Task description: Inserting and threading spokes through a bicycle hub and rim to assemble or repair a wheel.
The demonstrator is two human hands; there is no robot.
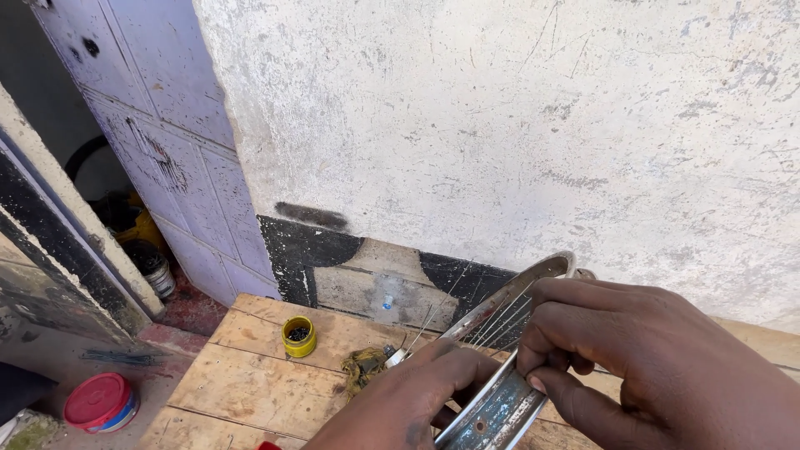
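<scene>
Both hands grip a metal wheel rim (500, 400) held on edge over the wooden table (242, 379): left hand (417, 400) clenched on its near side, right hand (633, 350) pinching the rim edge where thin spokes (500, 312) meet it. Judged step: seating a spoke; next calls for fine fingertip alignment. Beyond the left hand lie a rag (362, 367) and a small yellow tin (298, 335); farther left, on the floor, sits a red-lidded tub (102, 402).
</scene>
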